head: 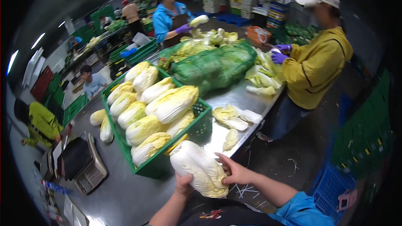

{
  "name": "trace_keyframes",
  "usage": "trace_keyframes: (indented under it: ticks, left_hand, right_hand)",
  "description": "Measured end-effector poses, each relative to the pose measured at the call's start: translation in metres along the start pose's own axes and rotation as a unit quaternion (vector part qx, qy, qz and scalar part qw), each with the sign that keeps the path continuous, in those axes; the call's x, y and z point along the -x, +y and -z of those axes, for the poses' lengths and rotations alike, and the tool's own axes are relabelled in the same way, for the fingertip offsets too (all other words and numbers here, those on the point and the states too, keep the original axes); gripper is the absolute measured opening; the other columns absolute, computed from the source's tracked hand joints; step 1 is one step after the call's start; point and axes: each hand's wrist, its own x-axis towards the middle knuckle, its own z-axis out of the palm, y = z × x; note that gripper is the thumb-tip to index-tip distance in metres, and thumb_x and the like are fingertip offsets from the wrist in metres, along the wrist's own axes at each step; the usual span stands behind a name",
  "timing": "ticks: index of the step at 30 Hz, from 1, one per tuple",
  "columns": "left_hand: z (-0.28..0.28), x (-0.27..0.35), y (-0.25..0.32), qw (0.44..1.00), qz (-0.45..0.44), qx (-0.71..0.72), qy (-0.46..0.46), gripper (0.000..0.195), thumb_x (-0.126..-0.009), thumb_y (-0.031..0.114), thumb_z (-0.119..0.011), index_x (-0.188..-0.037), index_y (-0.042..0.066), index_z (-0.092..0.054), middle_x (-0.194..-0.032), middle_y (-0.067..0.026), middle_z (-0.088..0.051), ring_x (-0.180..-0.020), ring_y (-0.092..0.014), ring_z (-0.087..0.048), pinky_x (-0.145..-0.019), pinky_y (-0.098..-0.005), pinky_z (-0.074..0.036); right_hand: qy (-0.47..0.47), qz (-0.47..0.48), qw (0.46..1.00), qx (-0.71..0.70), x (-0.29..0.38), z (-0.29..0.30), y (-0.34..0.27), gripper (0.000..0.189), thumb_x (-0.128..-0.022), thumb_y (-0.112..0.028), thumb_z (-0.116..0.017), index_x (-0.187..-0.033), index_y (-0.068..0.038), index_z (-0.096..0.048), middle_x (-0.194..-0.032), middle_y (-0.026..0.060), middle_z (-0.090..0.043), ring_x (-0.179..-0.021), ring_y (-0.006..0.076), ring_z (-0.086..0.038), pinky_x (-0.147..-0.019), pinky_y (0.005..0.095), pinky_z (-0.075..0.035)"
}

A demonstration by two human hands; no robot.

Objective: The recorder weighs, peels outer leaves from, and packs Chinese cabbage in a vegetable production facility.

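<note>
A trimmed napa cabbage (199, 169) is held between my two bare hands, close in front of my dark apron. My left hand (183, 183) supports its lower left side, and my right hand (234, 169) grips its right side. Just beyond it, a green plastic crate (201, 122) on the steel table holds several napa cabbages (172, 103), pale yellow and white, heaped above the rim. Loose cabbage leaves (230, 117) lie on the table to the right of the crate.
Green mesh sacks of cabbage (216, 66) lie behind the crate. A scale (91, 175) stands at the left, near two small cabbages (105, 127). Two co-workers in purple gloves handle vegetables across the table and at its right edge. A blue crate (333, 191) is at lower right.
</note>
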Motion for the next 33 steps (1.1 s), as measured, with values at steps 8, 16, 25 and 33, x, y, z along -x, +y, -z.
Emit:
trace_keyframes:
  ticks: [8,16,25,33]
  left_hand:
    - [0.041,0.026,0.027,0.979,-0.074,-0.188,0.035,0.102,-0.055,0.030,-0.080,-0.133,0.003,-0.020,-0.123,-0.0122,-0.042,-0.110,-0.023,-0.046,-0.094,-0.0371,-0.037]
    - [0.066,0.082,0.052,0.933,-0.082,-0.346,0.058,0.098,-0.058,0.017,-0.079,-0.133,0.003,-0.017,-0.124,-0.0155,-0.040,-0.115,-0.025,-0.043,-0.095,-0.0379,-0.037]
    - [0.104,0.138,0.075,0.895,0.023,-0.446,0.025,0.091,-0.058,0.023,-0.078,-0.129,0.001,-0.026,-0.118,-0.0184,-0.045,-0.110,-0.027,-0.048,-0.092,-0.0362,-0.039]
    - [0.135,0.154,0.071,0.901,0.046,-0.430,0.013,0.090,-0.057,0.021,-0.076,-0.129,0.000,-0.025,-0.117,-0.0189,-0.046,-0.109,-0.027,-0.048,-0.092,-0.0364,-0.039]
  right_hand:
    - [0.087,0.144,0.985,0.038,-0.024,-0.081,0.029,0.097,-0.063,-0.016,-0.078,-0.136,-0.001,-0.017,-0.130,0.0133,-0.036,-0.120,0.0196,-0.037,-0.100,0.0337,-0.031]
    - [0.053,0.085,0.978,0.181,-0.042,-0.128,0.034,0.107,-0.061,-0.029,-0.080,-0.137,-0.002,-0.010,-0.129,0.0204,-0.036,-0.120,0.0289,-0.039,-0.099,0.0361,-0.033]
    - [-0.027,-0.041,0.977,0.209,-0.034,-0.169,0.066,0.102,-0.064,-0.025,-0.078,-0.137,-0.003,-0.010,-0.128,0.0172,-0.039,-0.119,0.0233,-0.038,-0.098,0.0332,-0.032]
    - [-0.071,-0.021,0.979,0.191,-0.037,-0.178,0.099,0.092,-0.070,-0.025,-0.069,-0.137,-0.003,-0.009,-0.125,0.0219,-0.042,-0.116,0.0281,-0.043,-0.096,0.0338,-0.034]
